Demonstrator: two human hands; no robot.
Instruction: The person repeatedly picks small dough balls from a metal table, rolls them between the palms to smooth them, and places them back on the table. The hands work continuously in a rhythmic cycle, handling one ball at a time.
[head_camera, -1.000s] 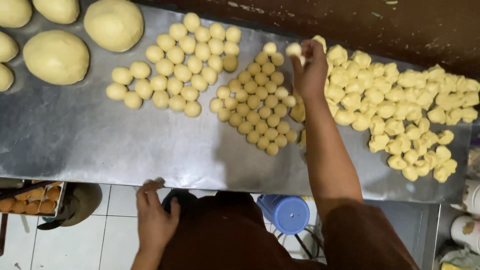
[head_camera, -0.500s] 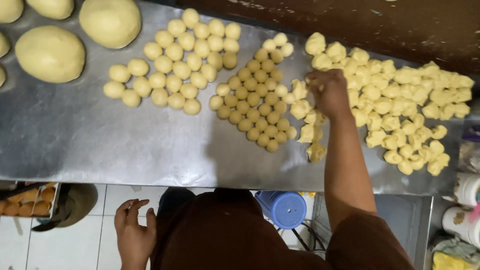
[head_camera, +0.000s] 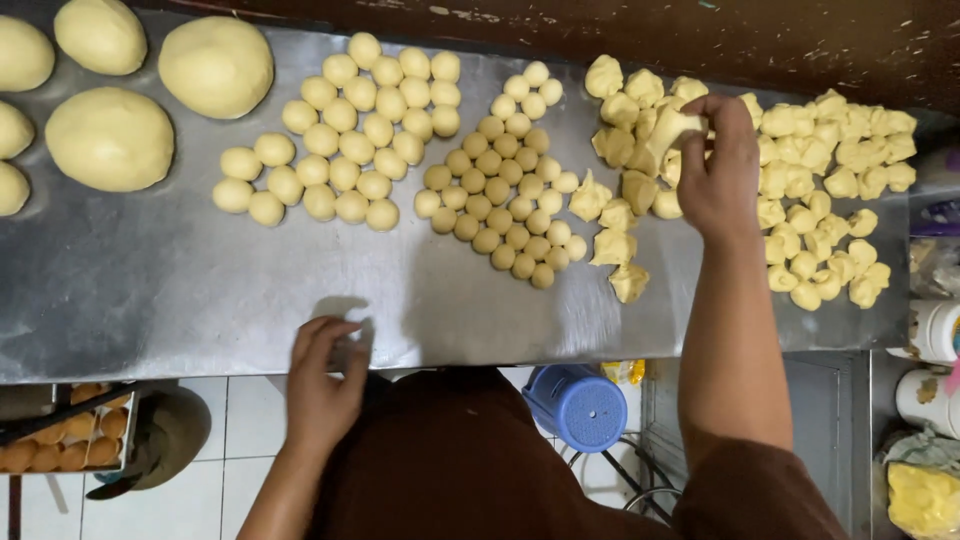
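Nearest the wearer, the left hand (head_camera: 322, 375) has come up from below the bench (head_camera: 150, 290) since a second ago and now rests at its near edge, fingers curled inward around nothing visible; half a second ago it hung lower, over the tiled floor (head_camera: 200, 500). The right hand (head_camera: 718, 170), which a second ago held a small ball at the far end of the middle cluster and half a second ago lay among the torn lumps, now pinches a rough dough piece (head_camera: 670, 128) lifted from the near edge of the pile; judged from this, one ball has been set down and a fresh piece taken for shaping.

Below the bench: one blue perforated lid or container (head_camera: 578, 405); at lower left a tray of browned pastries (head_camera: 70, 450), partly cropped.

On the bench, near to far: small rolled dough balls (head_camera: 505, 190) in a diagonal block, about thirty; medium rolled dough balls (head_camera: 350, 145) left of them, about twenty-five; torn, unshaped dough pieces (head_camera: 830, 190) at right, well over forty, too overlapped for an exact count; large smooth dough mounds (head_camera: 110, 138) at far left, six in view, three cut by the frame.

At the right edge, two white jars (head_camera: 935, 330), partly hidden.
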